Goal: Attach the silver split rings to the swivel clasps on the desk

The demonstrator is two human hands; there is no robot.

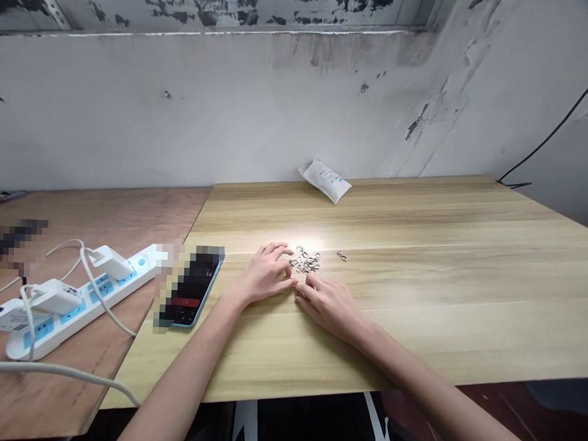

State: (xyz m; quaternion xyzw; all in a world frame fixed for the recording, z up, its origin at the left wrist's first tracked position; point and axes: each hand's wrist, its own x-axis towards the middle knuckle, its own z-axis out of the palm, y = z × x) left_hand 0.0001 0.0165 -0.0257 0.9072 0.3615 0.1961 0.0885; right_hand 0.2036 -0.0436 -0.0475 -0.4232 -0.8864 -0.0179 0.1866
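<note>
Both of my forearms [180, 378] angle in from the bottom of the view and meet near the middle of the pale wood-grain tabletop [418, 284]. My left hand [265, 274] lies loose and curved, its fingertips [289, 262] at the left edge of a small heap of silver metal clasps [304, 261]. My right hand [326, 306] rests just below the heap with its fingers bent, and a small metal glint shows under them, so I cannot tell whether it is pinching a piece. The clasps in the heap point every way, tangled, and the heap spreads wider from side to side than front to back. One loose clasp [342, 255] lies just right of it, its long axis slanting from upper left to lower right. A white packet [325, 181] sits against the wall at the tabletop's far edge. To my left are a blue-edged phone [193, 287], partly blurred, and a white power strip [76, 302] on a brown wooden board [104, 212]. Paint peels from the grey-white wall [230, 114].
</note>
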